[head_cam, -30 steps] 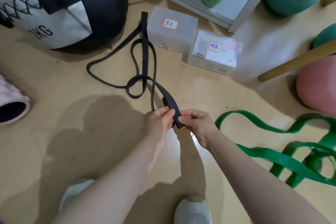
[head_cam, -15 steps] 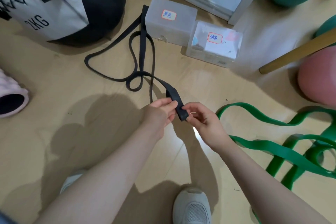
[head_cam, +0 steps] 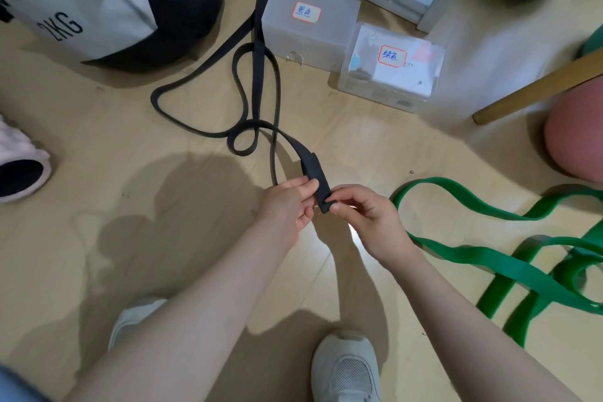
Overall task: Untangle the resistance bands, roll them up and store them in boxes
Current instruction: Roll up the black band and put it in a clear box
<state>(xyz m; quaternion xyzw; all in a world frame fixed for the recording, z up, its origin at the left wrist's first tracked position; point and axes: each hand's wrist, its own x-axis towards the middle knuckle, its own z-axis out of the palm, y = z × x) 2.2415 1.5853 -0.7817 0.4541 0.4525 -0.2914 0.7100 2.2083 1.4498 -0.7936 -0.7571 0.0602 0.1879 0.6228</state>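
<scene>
Wooden floor (head_cam: 98,147): both hands, left hand (head_cam: 287,206) and right hand (head_cam: 365,215), pinched the black band (head_cam: 315,173) end, rolling barely begun; green band (head_cam: 489,258) sprawled, boxes (head_cam: 306,29) unfilled.

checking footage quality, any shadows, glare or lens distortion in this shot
Head view: soft shadows of the person darken the floor left of the hands; a bright glare patch sits under the right hand; wide-angle bending curves the edges; the black band stays sharp.
</scene>
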